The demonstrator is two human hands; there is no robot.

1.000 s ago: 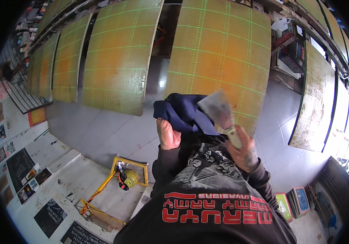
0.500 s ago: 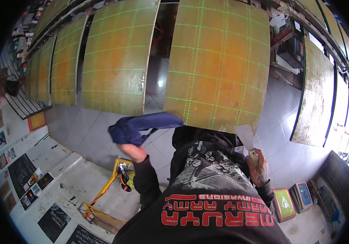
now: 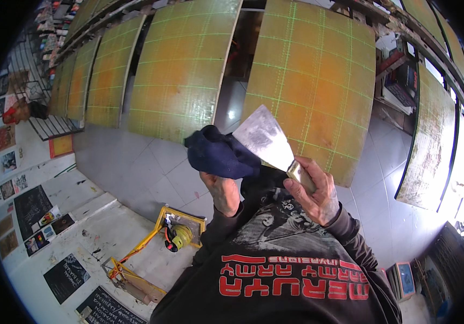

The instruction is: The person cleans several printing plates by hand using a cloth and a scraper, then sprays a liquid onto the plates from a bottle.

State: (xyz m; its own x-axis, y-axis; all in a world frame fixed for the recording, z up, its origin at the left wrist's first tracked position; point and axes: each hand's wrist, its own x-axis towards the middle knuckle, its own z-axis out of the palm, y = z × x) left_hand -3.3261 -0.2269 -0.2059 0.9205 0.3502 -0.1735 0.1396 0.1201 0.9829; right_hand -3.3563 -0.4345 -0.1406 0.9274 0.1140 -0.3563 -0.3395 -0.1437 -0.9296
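Note:
A bunched navy cloth [image 3: 218, 154] covers the fingers of my left hand [image 3: 225, 195], which is closed on it. My right hand [image 3: 315, 191] grips a putty knife [image 3: 264, 139] by its short pale handle. Its wide metal blade tilts up and to the left, close beside the cloth; whether the two touch I cannot tell. Behind the blade lies a yellowish flat panel [image 3: 318, 75] marked with a green grid and an orange-tinted middle. A similar panel [image 3: 183, 59] is to its left, past a dark gap.
More panels run along both sides, one pale and worn [image 3: 432, 140] at right. A yellow metal frame [image 3: 159, 221] with a yellow-green roll stands at lower left, on a paint-spotted white surface [image 3: 102, 237]. Framed screens [image 3: 403, 278] are at lower right. Grey tiles [image 3: 156, 167] cover the floor.
My right hand has raised the putty knife up and left, toward the cloth. My left hand has moved right, and the cloth is more bunched. The view has shifted slightly.

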